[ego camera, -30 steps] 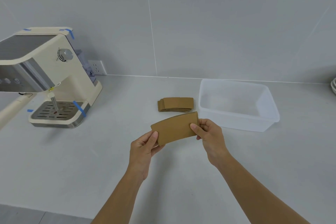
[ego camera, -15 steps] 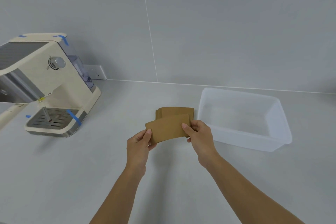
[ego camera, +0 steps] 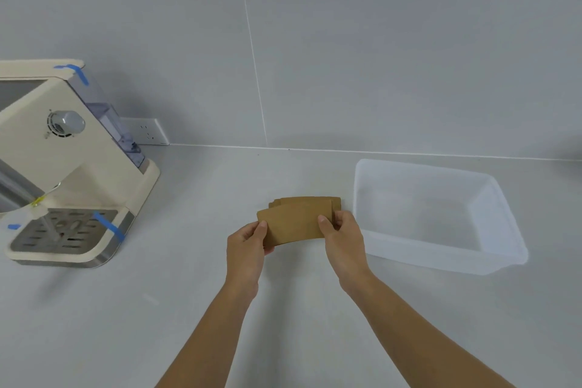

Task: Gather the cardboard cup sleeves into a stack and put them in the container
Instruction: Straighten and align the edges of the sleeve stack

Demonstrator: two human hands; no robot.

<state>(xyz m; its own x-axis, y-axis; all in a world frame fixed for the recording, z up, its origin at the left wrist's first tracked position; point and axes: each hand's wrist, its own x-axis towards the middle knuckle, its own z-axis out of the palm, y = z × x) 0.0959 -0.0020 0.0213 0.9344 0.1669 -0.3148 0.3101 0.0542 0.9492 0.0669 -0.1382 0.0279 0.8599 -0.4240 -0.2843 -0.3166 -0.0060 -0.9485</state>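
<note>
I hold one flat brown cardboard cup sleeve (ego camera: 294,224) by its two ends. My left hand (ego camera: 247,249) pinches its left end and my right hand (ego camera: 341,236) pinches its right end. The sleeve hovers just in front of and partly over a small stack of brown sleeves (ego camera: 310,201) that lies on the counter; only the stack's top edge shows behind it. An empty translucent plastic container (ego camera: 441,261) stands right of the stack, close to my right hand.
A cream espresso machine (ego camera: 63,167) with blue tape strips and a metal drip tray stands at the left. A wall socket (ego camera: 148,132) sits behind it. The grey tiled wall rises at the back of the pale counter (ego camera: 157,309).
Both hands have carried the held sleeve forward, from well in front of the stack to overlapping its near edge. The camera view has also shifted.
</note>
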